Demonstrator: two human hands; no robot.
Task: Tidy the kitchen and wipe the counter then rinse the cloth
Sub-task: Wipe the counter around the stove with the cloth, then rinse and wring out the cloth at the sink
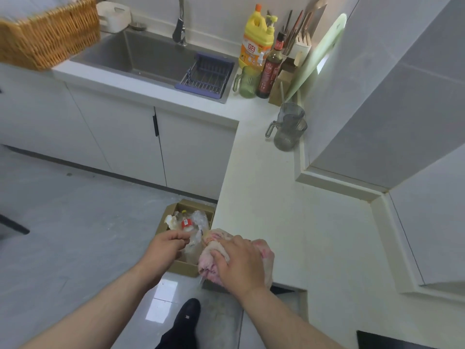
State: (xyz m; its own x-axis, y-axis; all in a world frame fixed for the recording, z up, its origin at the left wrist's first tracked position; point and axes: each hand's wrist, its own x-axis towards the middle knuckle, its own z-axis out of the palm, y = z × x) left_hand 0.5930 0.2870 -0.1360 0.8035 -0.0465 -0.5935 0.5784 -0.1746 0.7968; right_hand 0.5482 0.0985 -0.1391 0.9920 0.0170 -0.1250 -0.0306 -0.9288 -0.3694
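The right hand (237,260) grips the bunched pink cloth (210,258) at the left edge of the worktop (264,185) — a part of it hangs over this edge. The left hand (164,245) is curled above the cardboard box (193,206) on the floor — whether it holds something, I cannot tell.

The yellow detergent bottle (254,44) has "立白" on its label.

Bare forearms (105,306), no sleeves, dark trouser leg, black shoe (187,314)
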